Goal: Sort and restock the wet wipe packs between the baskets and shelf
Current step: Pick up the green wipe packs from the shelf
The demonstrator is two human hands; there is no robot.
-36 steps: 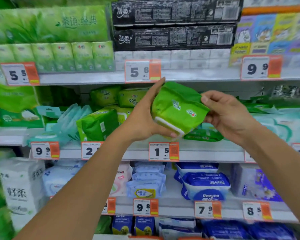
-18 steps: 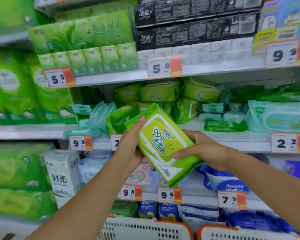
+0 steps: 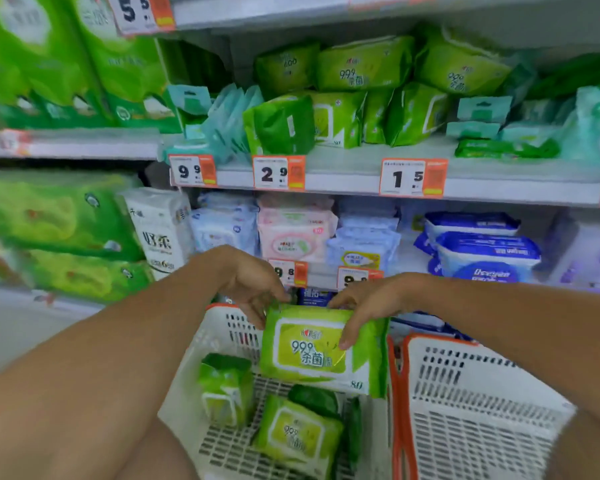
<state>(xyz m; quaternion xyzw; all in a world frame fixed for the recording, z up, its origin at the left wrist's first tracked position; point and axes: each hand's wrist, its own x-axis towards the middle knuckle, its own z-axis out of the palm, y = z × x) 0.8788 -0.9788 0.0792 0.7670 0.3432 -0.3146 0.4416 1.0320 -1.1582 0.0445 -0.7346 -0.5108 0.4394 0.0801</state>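
Note:
A green wet wipe pack (image 3: 312, 351) hangs label-up over the left white basket (image 3: 194, 382). My left hand (image 3: 253, 285) pinches its top left corner. My right hand (image 3: 364, 306) grips its top edge, fingers spread down over the label. Inside that basket lie more green packs: one on edge (image 3: 226, 389) at the left and one flat (image 3: 298, 434) near the front. On the shelf above (image 3: 361, 168), several matching green packs (image 3: 364, 64) are stacked and leaning.
A second white basket with an orange rim (image 3: 471, 403) stands to the right, nothing visible inside it. Blue and pink wipe packs (image 3: 295, 233) fill the lower shelf. Large green tissue bundles (image 3: 59, 220) fill the shelves at the left. Orange price tags (image 3: 278, 173) line the shelf edges.
Both hands have brought the green pack down from shelf height to just above the left basket. The view has tilted down, so both baskets now show.

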